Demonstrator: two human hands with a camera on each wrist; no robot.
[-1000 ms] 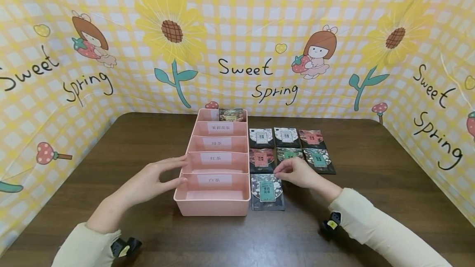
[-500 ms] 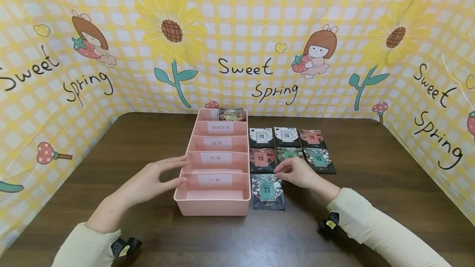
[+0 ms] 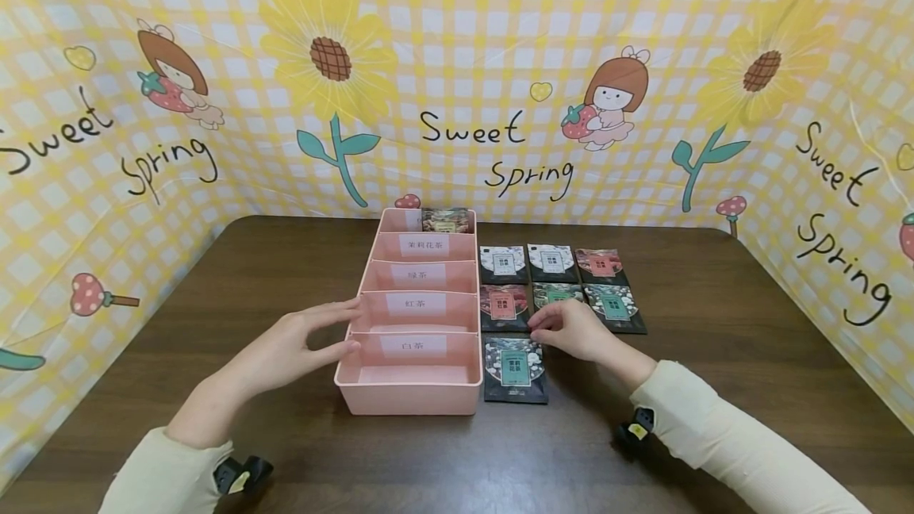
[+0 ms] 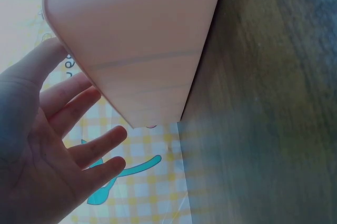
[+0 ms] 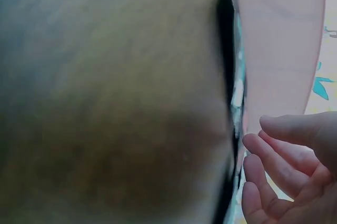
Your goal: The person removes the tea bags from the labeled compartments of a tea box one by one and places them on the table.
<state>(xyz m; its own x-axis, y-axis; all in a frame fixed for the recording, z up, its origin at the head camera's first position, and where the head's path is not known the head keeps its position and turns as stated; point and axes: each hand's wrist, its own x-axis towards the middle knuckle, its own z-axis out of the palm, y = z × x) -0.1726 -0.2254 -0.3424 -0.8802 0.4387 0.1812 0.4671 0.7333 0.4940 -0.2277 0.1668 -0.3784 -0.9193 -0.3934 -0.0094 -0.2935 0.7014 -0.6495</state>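
Observation:
My left hand (image 3: 278, 351) rests its fingertips and thumb against the left rim of a long pink divided box (image 3: 407, 400); in the left wrist view its fingers (image 4: 105, 145) are spread, some clear of the wall. My right hand (image 3: 574, 331) is over the sachets to the box's right, fingertips at the top right corner of the nearest tea sachet (image 3: 516, 371), dark with a teal label. The thumb and fingers (image 5: 287, 129) hold nothing in the right wrist view. Under that hand, a green-labelled sachet (image 3: 553, 293) is partly hidden.
Two white-labelled sachets (image 3: 551, 260), two red-labelled ones (image 3: 503, 304) and another teal one (image 3: 614, 306) lie flat in rows on the brown table (image 3: 286, 260). A sachet (image 3: 446, 221) stands in the box's far compartment. A checked cloth (image 3: 464, 62) hangs behind.
The nearest teal sachet has shifted very slightly at its top edge, opening a narrow gap to the row behind. Both hands have stayed almost in place.

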